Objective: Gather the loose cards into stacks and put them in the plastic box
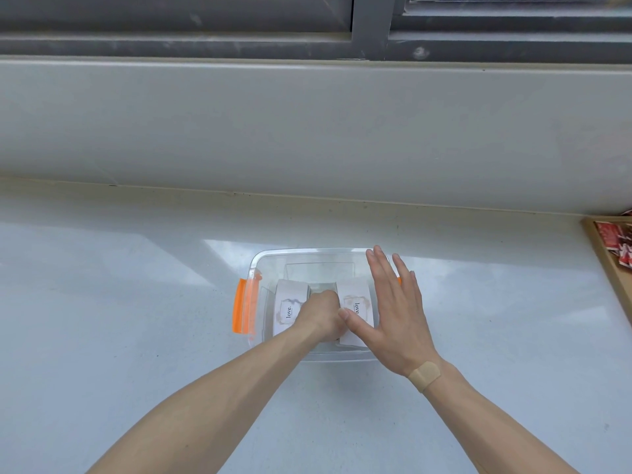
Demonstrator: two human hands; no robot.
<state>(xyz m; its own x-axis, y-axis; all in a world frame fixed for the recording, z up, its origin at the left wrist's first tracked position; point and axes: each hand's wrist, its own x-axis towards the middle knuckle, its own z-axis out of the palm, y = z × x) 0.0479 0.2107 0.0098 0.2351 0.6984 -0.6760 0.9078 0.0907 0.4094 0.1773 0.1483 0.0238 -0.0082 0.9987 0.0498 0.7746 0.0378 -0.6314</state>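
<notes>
A clear plastic box with an orange latch on its left end stands on the pale countertop. Inside lie two stacks of white cards printed "love.": a left stack and a right stack. My left hand reaches down into the box between the stacks, fingers curled; whether it grips cards is hidden. My right hand hovers flat and spread over the box's right side, its thumb lying on the right stack.
A wooden tray with red packets sits at the right edge of the counter. A grey wall and window sill rise behind the box. A plaster sticks on my right wrist.
</notes>
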